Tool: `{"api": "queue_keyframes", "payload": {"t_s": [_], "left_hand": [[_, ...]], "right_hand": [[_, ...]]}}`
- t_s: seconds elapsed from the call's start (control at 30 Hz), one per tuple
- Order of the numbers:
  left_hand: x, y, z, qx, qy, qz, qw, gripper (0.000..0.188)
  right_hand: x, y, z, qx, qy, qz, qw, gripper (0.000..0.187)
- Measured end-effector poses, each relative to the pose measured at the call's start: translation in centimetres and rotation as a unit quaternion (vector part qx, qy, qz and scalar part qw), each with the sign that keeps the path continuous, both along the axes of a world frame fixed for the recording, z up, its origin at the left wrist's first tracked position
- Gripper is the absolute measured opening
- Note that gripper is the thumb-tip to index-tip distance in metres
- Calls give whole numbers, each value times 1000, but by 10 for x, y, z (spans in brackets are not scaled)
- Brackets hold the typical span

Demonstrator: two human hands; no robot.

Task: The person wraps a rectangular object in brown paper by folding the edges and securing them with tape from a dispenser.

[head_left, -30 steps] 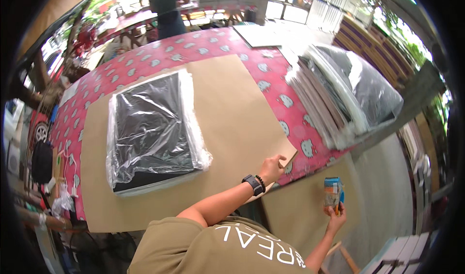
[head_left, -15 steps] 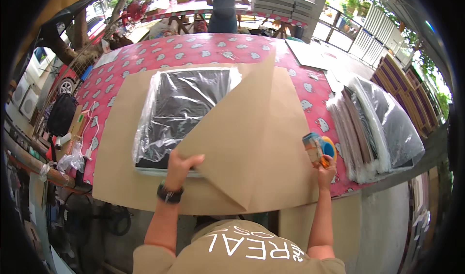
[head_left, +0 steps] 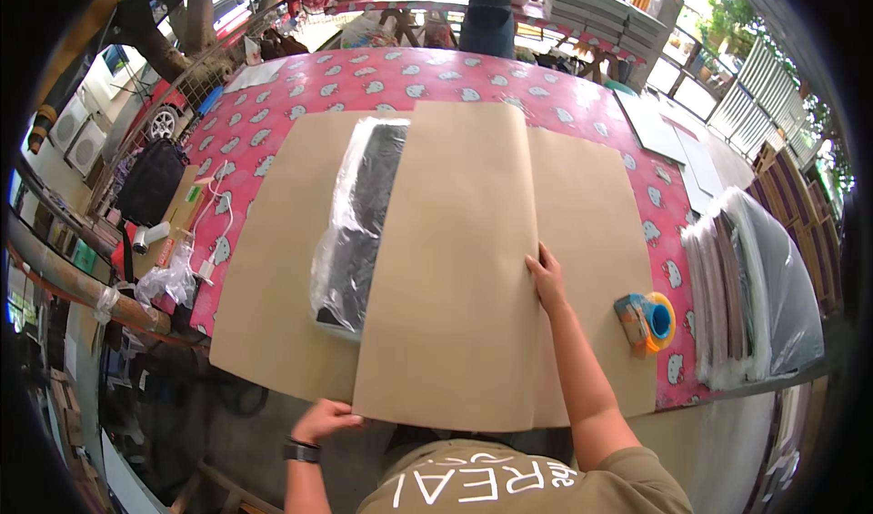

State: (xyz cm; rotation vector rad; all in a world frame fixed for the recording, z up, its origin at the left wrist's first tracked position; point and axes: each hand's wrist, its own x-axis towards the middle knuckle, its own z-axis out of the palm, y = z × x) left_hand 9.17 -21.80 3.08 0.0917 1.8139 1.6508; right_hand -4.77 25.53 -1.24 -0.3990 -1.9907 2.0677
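The left hand (head_left: 329, 419) pinches the near corner of the folded brown paper sheet (head_left: 455, 259); the right hand (head_left: 547, 279), fingers loosely parted, rests at its crease. Square the flap over the plastic-wrapped black rectangular panel (head_left: 375, 209), ahead between them, before pressing.

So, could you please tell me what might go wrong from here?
The folded paper flap might spring back if the right hand leaves its crease. The tape dispenser rests unheld on the brown sheet, so a tug could shift it. The plastic-wrapped panel shows uncovered at left, so it might get scuffed.
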Motion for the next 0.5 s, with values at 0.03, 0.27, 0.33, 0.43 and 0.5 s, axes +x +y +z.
{"api": "queue_keyframes", "payload": {"t_s": [0.03,0.27,0.33,0.43,0.5], "left_hand": [[-27,-23,11,-48,96,1,994,21],[-307,13,-31,-12,309,241,920,46],[-352,41,-57,33,227,186,955,47],[-380,64,-96,110,129,144,975,48],[-378,52,-105,126,107,171,971,48]], "right_hand": [[-1,-4,3,-15,6,4,1000,51],[-29,-7,32,-194,26,78,978,48],[-48,6,29,-273,46,73,958,45],[-57,10,14,-221,11,5,975,43],[-59,-1,14,-144,-19,-12,989,44]]}}
